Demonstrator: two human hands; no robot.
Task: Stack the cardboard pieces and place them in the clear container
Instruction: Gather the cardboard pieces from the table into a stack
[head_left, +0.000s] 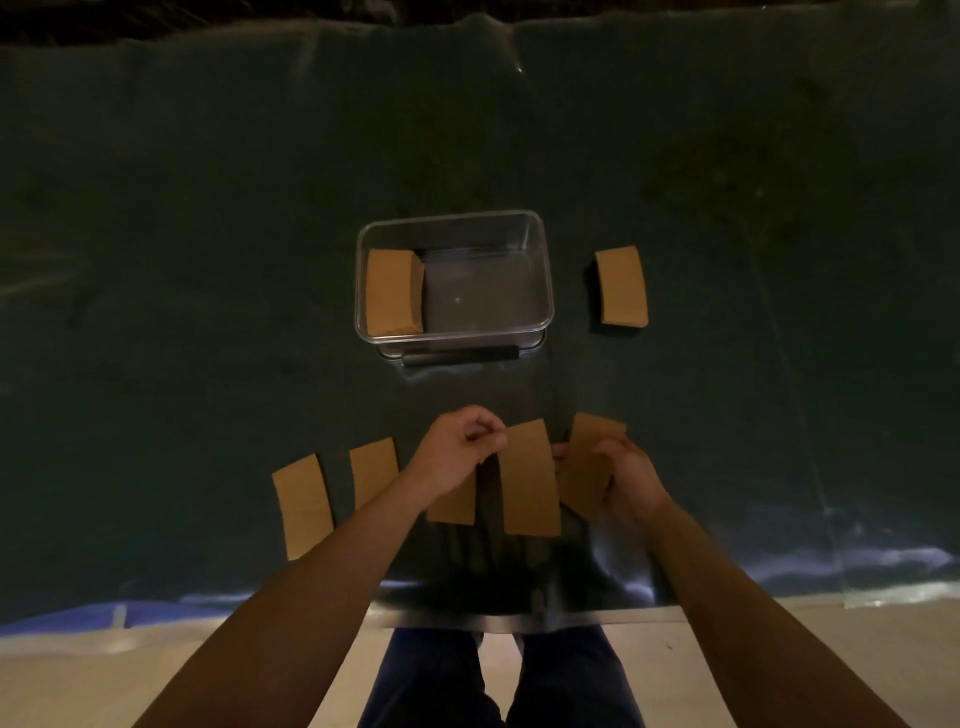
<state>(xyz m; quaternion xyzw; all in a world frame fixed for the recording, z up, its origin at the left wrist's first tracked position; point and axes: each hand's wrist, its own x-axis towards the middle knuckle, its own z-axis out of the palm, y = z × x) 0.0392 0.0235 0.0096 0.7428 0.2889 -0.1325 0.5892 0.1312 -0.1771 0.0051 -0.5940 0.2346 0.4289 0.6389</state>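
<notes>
Near the table's front edge, two cardboard pieces (302, 506) (373, 475) lie flat and apart. The left hand (457, 452) is curled above a third piece (454, 504), grip unclear. A fourth piece (529, 480) lies between the hands. The right hand (626, 480) pinches a tilted piece (587, 457). Behind, across bare dark tabletop (208, 260), the clear container (545, 291) holds a stack (392, 291) against its left wall; one piece (622, 287) lies right of it.

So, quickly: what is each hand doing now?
Left hand: closed, pinching the edge of the middle brown cardboard piece.
Right hand: closed, holding another brown cardboard piece.
</notes>
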